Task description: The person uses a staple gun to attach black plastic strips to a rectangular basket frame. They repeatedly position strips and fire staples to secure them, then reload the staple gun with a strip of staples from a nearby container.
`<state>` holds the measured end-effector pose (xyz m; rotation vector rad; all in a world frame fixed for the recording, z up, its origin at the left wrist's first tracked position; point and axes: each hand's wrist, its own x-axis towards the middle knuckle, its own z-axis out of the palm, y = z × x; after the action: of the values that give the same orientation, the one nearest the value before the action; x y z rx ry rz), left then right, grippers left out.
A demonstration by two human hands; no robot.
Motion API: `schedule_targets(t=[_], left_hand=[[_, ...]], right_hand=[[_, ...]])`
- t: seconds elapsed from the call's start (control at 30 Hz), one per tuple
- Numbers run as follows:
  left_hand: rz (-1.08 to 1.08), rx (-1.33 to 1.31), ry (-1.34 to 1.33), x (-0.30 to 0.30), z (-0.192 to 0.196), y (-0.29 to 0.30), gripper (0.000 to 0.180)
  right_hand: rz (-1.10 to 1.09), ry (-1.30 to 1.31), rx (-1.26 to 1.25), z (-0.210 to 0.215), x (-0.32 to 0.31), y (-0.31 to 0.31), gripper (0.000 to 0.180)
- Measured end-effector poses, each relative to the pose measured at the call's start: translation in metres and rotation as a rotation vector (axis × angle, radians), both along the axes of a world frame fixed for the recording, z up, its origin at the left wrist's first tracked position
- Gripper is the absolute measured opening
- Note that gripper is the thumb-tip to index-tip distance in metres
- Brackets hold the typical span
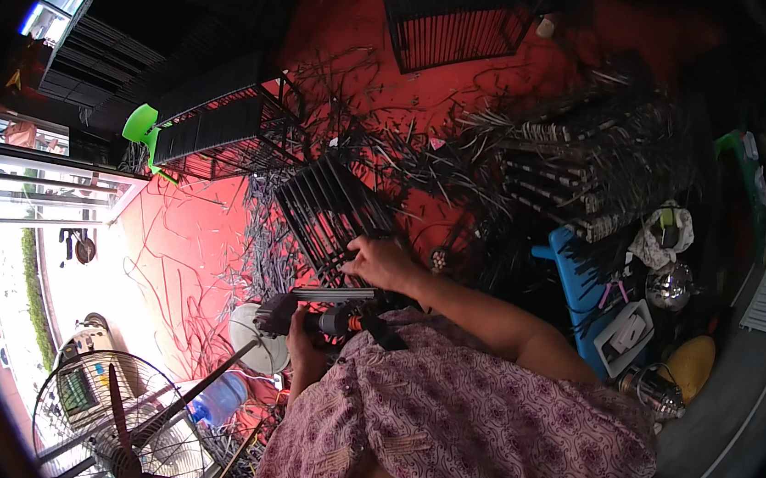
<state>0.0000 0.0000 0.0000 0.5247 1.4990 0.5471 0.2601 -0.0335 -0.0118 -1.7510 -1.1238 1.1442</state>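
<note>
Just in front of my body stands a black slatted frame, tilted, with long parallel bars. At its near right edge is my right hand, fingers bent and closed on the frame; exactly which bar or strip they grip is too small to tell. Lower down, close to my shirt, my left hand is wrapped around a dark hand tool with orange-red parts. A grey bar lies along the tool's far side. My body and the tool partly hide the left fingers.
Loose black strips litter the red floor. Finished-looking black racks stand at far left, another at the back. A blue stool holding a white tray is at right. A fan occupies the near left.
</note>
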Motion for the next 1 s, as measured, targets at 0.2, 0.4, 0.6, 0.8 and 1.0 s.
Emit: schedule_targets(t=[0.2, 0.4, 0.6, 0.8, 1.0], left_hand=[[-0.332, 0.157, -0.011, 0.057, 0.048, 0.012, 0.024], [-0.937, 0.810, 0.210, 0.078, 0.003, 0.015, 0.034], [-0.826, 0.632, 0.012, 0.119, -0.002, 0.013, 0.017], [-0.668, 0.301, -0.312, 0.135, 0.002, 0.004, 0.023], [-0.672, 0.194, -0.404, 0.122, 0.022, 0.010, 0.025]], right_hand=[[0.312, -0.251, -0.061, 0.050, -0.044, -0.011, 0.083], [0.148, -0.258, -0.084, 0.056, -0.044, -0.018, 0.087], [-0.137, -0.231, 0.102, 0.024, -0.024, -0.035, 0.093], [-0.157, -0.086, -0.130, 0.056, -0.001, -0.049, 0.094], [-0.332, -0.137, -0.068, 0.044, 0.031, -0.086, 0.087]])
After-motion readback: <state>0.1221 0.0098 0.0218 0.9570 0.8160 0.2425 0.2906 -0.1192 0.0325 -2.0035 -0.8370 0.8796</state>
